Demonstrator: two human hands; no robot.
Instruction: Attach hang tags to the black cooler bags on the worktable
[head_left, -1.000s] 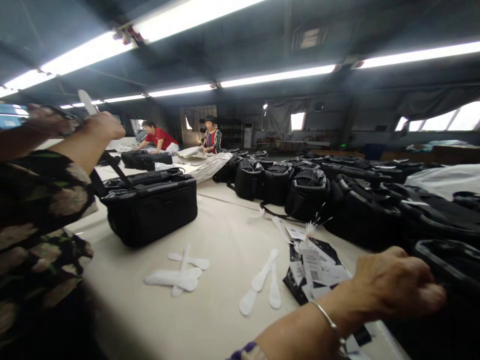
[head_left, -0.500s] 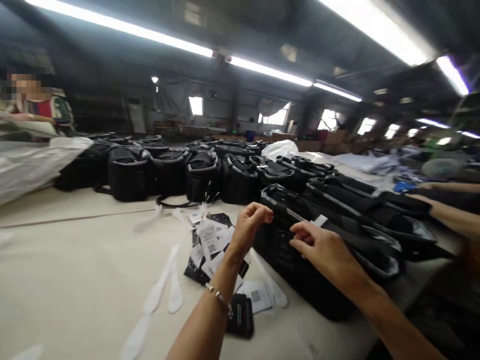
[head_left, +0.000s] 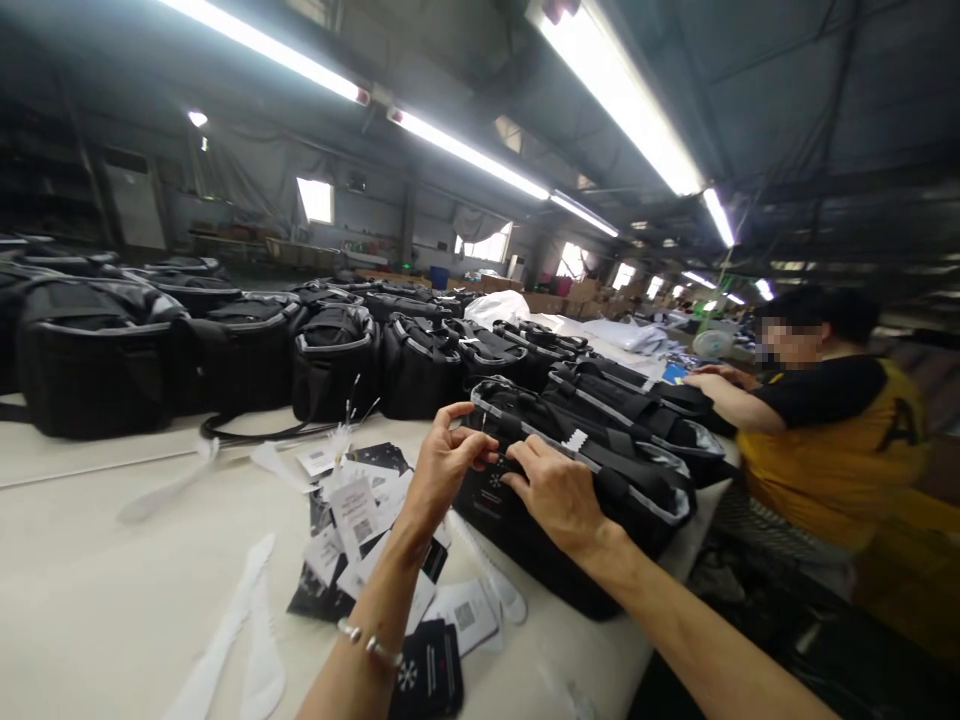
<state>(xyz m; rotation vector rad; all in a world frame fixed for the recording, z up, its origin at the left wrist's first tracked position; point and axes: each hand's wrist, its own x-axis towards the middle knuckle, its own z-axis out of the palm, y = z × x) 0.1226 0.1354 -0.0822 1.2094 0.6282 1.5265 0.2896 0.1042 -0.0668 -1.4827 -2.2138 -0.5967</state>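
Note:
My left hand is closed in a pinch in front of the nearest black bag. Just to its right, my right hand pinches close to the left fingertips. A thin light strand seems to show at the left fingers, but what either hand holds is too small to name. The bag has a grey-silver edge and a white snowflake print on its side. A serrated white strip sticks up from its top. Left of my forearm lies a pile of black and white hang tags with thin strings.
More black bags stand in rows across the table. Flat white plastic strips lie at the front left. Dark snowflake cards lie by my left wrist. A co-worker in a yellow and black shirt is at the right.
My view has swung to the right, bringing the co-worker into sight. My hands have come closer together, the right fingertips now nearly meeting the left ones.

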